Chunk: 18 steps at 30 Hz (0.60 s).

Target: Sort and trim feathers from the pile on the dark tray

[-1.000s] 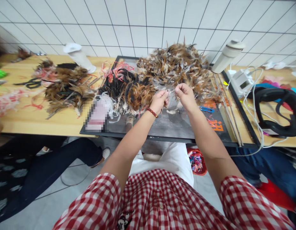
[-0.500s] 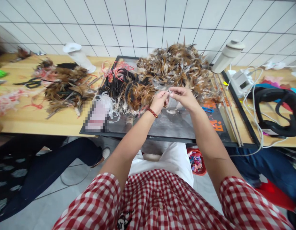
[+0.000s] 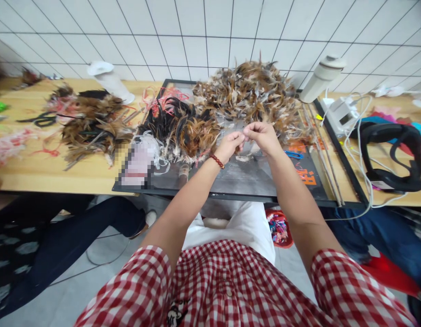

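My left hand point(image 3: 232, 144), with a beaded bracelet on its wrist, is closed in a pinch. Its fingertips meet those of my right hand point(image 3: 263, 136), also pinched. Whatever lies between them is too small to make out. Both hands are over a dark board point(image 3: 243, 179). Behind them rises a big heap of loose brown and grey feathers point(image 3: 251, 93). Left of my left hand lie black feathers point(image 3: 159, 120) and glossy brown feathers point(image 3: 198, 134), their pale quill ends toward me.
Left are a feather pile point(image 3: 94, 122), black scissors point(image 3: 43, 119) and white ties point(image 3: 151, 143). A white cup point(image 3: 111, 81) and a bottle point(image 3: 323, 78) stand at the back. Right are thin sticks point(image 3: 323, 156), a white charger point(image 3: 342, 116) with cables and a black headset point(image 3: 394, 159). People sit either side.
My pinched hands have shifted slightly to the right, still fingertip to fingertip. The camera view has moved a little; the things on the table look the same.
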Available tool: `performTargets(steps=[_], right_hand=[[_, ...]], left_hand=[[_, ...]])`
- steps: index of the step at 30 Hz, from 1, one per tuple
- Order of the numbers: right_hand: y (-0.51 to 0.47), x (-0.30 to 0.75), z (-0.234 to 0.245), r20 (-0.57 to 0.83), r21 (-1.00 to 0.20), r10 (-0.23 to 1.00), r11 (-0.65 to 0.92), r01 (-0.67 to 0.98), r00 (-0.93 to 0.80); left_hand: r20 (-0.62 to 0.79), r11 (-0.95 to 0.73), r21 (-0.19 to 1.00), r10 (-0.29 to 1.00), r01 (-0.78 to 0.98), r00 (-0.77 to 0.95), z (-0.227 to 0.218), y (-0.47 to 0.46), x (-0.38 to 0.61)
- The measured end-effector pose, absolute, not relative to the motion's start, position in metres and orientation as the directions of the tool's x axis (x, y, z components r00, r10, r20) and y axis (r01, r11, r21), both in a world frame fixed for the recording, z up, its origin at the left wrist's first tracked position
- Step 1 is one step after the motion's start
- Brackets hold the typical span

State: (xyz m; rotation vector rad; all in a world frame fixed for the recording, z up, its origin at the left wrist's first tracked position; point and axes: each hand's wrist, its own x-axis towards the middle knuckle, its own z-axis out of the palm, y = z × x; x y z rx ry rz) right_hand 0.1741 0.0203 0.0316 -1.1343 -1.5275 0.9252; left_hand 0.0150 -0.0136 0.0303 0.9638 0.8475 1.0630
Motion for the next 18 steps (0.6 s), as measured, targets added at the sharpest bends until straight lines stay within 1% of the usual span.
performTargets(steps=[2,4,5,7,9,12,15,18], right_hand=[[0.025,0.187,0.03,0.371,-0.865,0.927,0.326,0.381,0.049],[0.03,0.202,0.029,0.495,-0.731,0.859,0.33,0.598,0.131],[0.031,0.208,0.028,0.525,-0.656,0.841,0.302,0.691,0.131],[0.032,0.216,0.024,0.515,-0.526,0.853,0.239,0.816,0.083],[0.031,0.214,0.019,0.47,-0.436,0.883,0.222,0.872,0.01],[0.029,0.204,0.011,0.448,-0.368,0.89,0.27,0.89,-0.085],[0.028,0.2,0.01,0.444,-0.364,0.892,0.266,0.893,-0.085],[0.028,0.2,0.015,0.466,-0.412,0.884,0.234,0.881,-0.017]], left_hand=[[-0.102,0.167,0.927,0.974,-0.337,0.203,0.031,-0.012,0.014],[-0.114,0.159,0.907,0.984,-0.389,0.136,0.032,-0.01,0.012],[-0.121,0.156,0.895,0.987,-0.417,0.109,0.032,-0.009,0.011],[-0.136,0.156,0.876,0.988,-0.456,0.077,0.033,-0.007,0.01],[-0.153,0.162,0.869,0.987,-0.467,0.059,0.033,-0.005,0.009],[-0.168,0.168,0.872,0.985,-0.46,0.043,0.032,-0.004,0.01],[-0.177,0.172,0.87,0.984,-0.462,0.033,0.032,-0.004,0.01],[-0.18,0.172,0.869,0.983,-0.465,0.028,0.032,-0.004,0.01]])
